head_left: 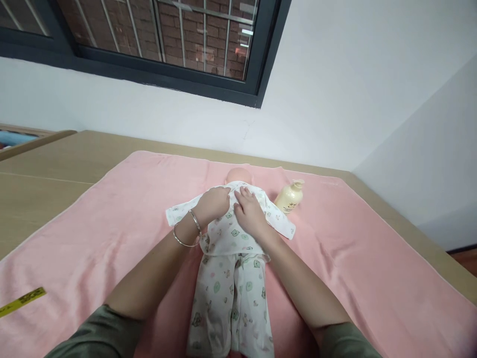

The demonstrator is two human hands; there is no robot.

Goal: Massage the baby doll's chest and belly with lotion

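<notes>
A baby doll with a smooth bald head [238,174] lies on its back, its head toward the wall. It wears a white printed top [231,233] with long sleeves spread to both sides, and matching trousers [216,303]. My left hand [214,203], with a silver bangle at the wrist, rests at the upper chest, its fingers curled in on the cloth near the collar. Beside it my right hand [249,209] lies on the chest of the top, fingers stretched out. Both hands hide part of the top's front.
A pink blanket [130,238] with some folds covers much of the wooden surface [48,169]. Right of the doll a cream pump bottle [288,196] leans by the sleeve. A yellow strip [22,301] lies at the left. A wall and a barred window [167,37] stand behind.
</notes>
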